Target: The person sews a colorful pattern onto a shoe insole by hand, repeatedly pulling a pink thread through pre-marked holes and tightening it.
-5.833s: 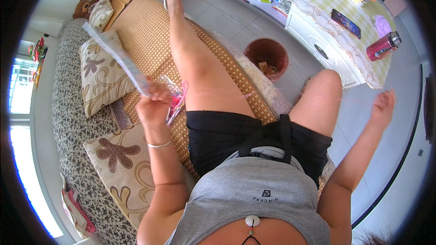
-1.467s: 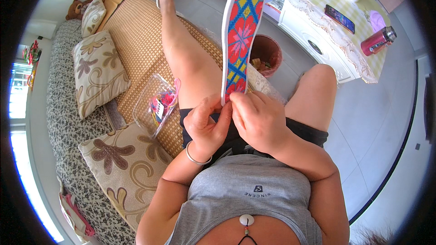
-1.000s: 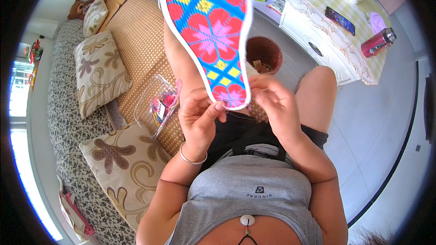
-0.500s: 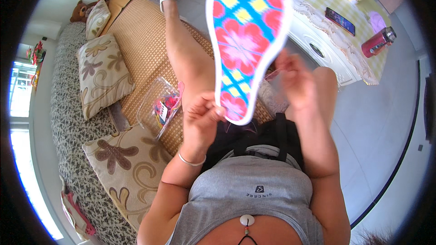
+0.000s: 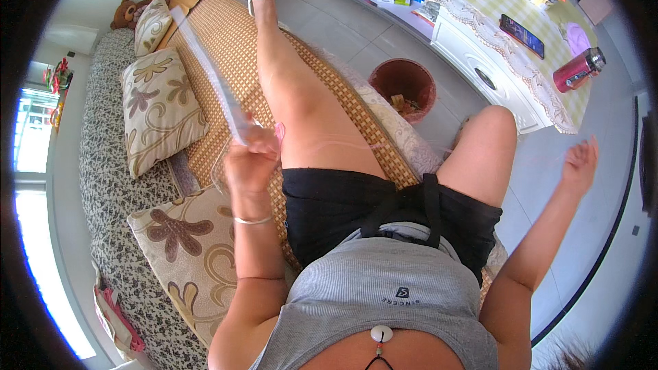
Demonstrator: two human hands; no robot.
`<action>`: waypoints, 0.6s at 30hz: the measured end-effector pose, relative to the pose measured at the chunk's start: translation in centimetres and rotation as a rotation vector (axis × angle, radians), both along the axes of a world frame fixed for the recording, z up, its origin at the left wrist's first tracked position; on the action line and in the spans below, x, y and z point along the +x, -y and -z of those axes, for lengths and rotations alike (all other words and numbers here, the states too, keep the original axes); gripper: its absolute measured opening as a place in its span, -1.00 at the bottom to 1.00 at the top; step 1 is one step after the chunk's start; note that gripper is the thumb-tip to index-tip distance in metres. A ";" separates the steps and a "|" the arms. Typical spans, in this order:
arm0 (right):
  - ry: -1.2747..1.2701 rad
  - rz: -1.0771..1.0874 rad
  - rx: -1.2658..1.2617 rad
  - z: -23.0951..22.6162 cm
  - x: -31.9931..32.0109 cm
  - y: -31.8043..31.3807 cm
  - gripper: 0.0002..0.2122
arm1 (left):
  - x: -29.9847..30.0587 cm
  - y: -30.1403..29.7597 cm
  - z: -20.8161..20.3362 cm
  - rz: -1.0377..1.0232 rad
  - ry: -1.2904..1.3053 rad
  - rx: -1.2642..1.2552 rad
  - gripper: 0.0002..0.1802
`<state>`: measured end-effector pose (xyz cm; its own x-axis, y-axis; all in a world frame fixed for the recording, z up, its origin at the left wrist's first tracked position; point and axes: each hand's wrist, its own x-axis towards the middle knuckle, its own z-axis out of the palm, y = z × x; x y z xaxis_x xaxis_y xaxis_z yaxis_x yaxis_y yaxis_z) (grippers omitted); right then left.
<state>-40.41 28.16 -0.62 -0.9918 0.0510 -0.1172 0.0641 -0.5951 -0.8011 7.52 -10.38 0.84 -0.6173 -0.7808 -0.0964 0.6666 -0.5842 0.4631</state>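
My left hand [image 5: 252, 161] is closed on the lower end of a patterned insole [image 5: 209, 75]. The insole is turned nearly edge-on, so its white side shows and its pattern is hidden. A thin pink thread [image 5: 336, 143] runs from near the left hand across my thighs, faint and blurred toward the right. Far out to the right, my right hand [image 5: 580, 166] has its fingers pinched together at the thread's other end; any needle is too small to see. Behind my left hand, a clear plastic box [image 5: 219, 173] is mostly hidden.
I sit on a woven mat [image 5: 205, 27] with patterned cushions [image 5: 161, 113] at the left. A reddish bin [image 5: 404, 82] stands on the floor. On the cloth-covered table [image 5: 473, 7] at the right are a phone [image 5: 522, 35] and a red flask [image 5: 579, 70].
My left hand has moved left with the insole, turning it from face-on to edge-on. My right hand has swung far out to the right, the thread stretching between them. The bin has come into view.
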 end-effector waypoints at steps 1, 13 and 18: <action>-0.187 -0.222 0.022 0.5 1.7 1.2 -0.70 | -2.6 -1.3 -0.1 0.148 -0.082 0.013 -0.58; -0.980 -0.826 0.439 -5.5 27.2 19.6 -0.87 | -7.5 -9.4 0.2 0.503 -0.268 0.318 -0.59; -1.005 -0.797 0.366 -5.3 28.0 20.2 -0.87 | -7.0 -9.6 0.2 0.493 -0.260 0.294 -0.55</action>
